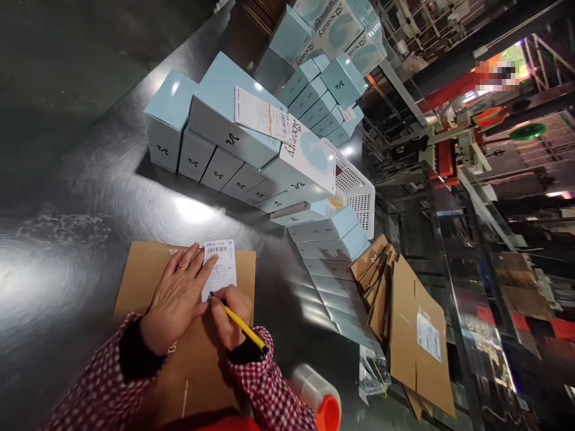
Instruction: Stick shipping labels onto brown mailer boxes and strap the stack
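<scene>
A flat brown cardboard piece (245, 269) lies on the metal table before me, and a white printed label (226, 258) with a barcode rests on it. My left hand (179, 293) is spread flat over the cardboard, its fingers reaching onto the label's left edge; a ring shows on one finger. My right hand (232, 311) grips a yellow pen (245, 328) with a black end. The pen's dark tip touches the lower part of the label.
Rows of light blue boxes (245, 120) stand beyond, one topped with a label slip (256, 112). A white perforated basket (359, 185) is behind them. Folded cardboard (408, 323) leans at the right. A tape roll with an orange core (327, 412) sits near my right sleeve.
</scene>
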The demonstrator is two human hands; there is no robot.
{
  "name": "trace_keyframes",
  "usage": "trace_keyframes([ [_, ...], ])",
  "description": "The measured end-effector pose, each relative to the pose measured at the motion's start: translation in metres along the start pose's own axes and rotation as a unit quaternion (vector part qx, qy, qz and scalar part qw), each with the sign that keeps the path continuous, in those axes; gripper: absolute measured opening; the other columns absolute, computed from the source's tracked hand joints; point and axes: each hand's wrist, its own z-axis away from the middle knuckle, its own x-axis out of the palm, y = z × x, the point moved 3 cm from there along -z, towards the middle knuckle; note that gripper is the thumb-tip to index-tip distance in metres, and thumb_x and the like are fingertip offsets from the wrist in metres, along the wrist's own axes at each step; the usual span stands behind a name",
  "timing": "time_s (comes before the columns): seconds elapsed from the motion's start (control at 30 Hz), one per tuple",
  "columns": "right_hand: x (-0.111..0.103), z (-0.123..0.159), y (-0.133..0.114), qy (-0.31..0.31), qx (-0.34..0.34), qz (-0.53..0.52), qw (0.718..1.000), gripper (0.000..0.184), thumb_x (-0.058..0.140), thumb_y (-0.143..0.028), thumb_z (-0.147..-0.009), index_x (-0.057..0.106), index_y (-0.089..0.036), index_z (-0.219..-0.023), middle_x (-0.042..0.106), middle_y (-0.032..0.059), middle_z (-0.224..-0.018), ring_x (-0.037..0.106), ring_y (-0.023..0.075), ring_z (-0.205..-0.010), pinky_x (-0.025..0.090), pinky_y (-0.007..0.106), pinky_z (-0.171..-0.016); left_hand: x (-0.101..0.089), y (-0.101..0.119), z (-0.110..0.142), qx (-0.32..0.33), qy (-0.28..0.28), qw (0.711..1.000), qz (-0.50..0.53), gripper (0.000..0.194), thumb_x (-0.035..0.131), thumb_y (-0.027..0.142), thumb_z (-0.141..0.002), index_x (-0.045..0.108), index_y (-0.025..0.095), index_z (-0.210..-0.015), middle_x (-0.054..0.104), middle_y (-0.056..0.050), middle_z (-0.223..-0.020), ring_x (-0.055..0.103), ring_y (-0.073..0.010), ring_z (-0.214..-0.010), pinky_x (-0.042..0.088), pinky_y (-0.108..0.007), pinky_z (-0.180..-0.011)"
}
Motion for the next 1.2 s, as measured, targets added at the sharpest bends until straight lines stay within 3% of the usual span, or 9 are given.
trace_keyframes([
  [0.33, -0.002, -0.001, -0.004, -0.006, 0.009, 0.008, 1.000, 0.017, 0.049, -0.016, -0.081, 0.054, -0.018, -0.065, 0.054, -0.0011, -0.056, 0.051, 0.0104, -0.052, 0.039, 0.023, -0.051, 0.001, 0.000, -0.002, -0.005, -0.003, 1.000, -0.002, 0.068, 0.072, 0.020, -0.071, 0.051, 0.014, -0.135, 0.053, -0.018, -0.137, 0.039, -0.0347, -0.135, 0.032, -0.051, -0.110],
  [0.53, -0.009, 0.004, 0.004, 0.079, 0.015, 0.019, 0.997, 0.016, 0.050, -0.019, -0.082, 0.056, -0.018, -0.067, 0.055, -0.0013, -0.056, 0.050, 0.0104, -0.050, 0.038, 0.023, -0.049, 0.004, -0.001, 0.000, 0.000, 0.011, 1.000, 0.003, 0.072, 0.074, 0.028, -0.071, 0.048, 0.014, -0.137, 0.052, -0.018, -0.138, 0.037, -0.0345, -0.136, 0.030, -0.051, -0.111],
  [0.77, -0.005, 0.001, 0.010, 0.033, 0.014, 0.004, 0.999, 0.017, 0.050, -0.019, -0.084, 0.054, -0.018, -0.067, 0.053, -0.0018, -0.057, 0.050, 0.0100, -0.052, 0.038, 0.023, -0.050, 0.005, 0.000, -0.001, -0.002, 0.011, 1.000, 0.003, 0.072, 0.075, 0.028, -0.070, 0.050, 0.014, -0.136, 0.053, -0.017, -0.137, 0.038, -0.0345, -0.135, 0.030, -0.051, -0.111],
  [1.2, -0.005, 0.001, 0.008, 0.019, 0.004, 0.012, 1.000, 0.017, 0.049, -0.018, -0.083, 0.055, -0.018, -0.067, 0.054, -0.0012, -0.057, 0.050, 0.0112, -0.052, 0.039, 0.024, -0.051, 0.001, 0.000, -0.001, -0.001, 0.008, 1.000, 0.009, 0.072, 0.076, 0.026, -0.070, 0.050, 0.014, -0.136, 0.053, -0.018, -0.137, 0.038, -0.0349, -0.135, 0.030, -0.052, -0.111],
])
